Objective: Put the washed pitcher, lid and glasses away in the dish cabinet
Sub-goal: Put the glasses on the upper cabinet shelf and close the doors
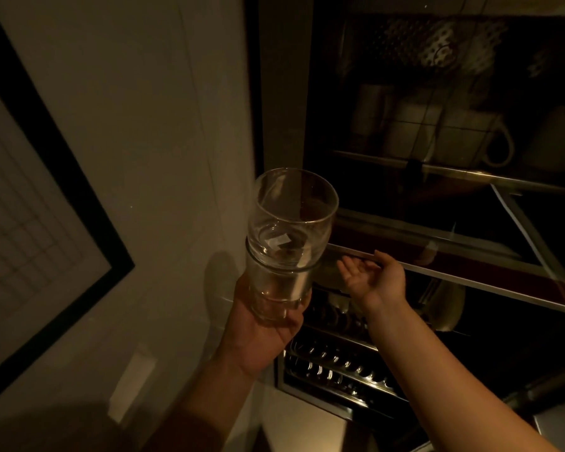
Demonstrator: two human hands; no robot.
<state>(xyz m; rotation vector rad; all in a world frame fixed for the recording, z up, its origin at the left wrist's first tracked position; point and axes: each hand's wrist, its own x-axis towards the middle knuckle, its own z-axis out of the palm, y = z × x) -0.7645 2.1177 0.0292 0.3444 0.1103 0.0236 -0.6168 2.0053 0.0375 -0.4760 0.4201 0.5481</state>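
Note:
Two clear glasses (287, 243) are stacked one inside the other, held up at the centre of the view. My left hand (261, 331) grips the lower glass from below. My right hand (372, 275) is raised just right of the stack, palm up, fingers apart, with its fingertips at the lower edge of the dish cabinet's glass door (437, 256). The door is tilted outward. The dish cabinet (437, 102) is dark inside; pale mugs (454, 132) show behind the upper glass. No pitcher or lid is visible.
A wire rack (340, 363) with metal loops sits in the cabinet's lower part, below my hands. A plain wall (160, 125) stands to the left, with a dark-framed window (46, 207) at far left. The scene is dim.

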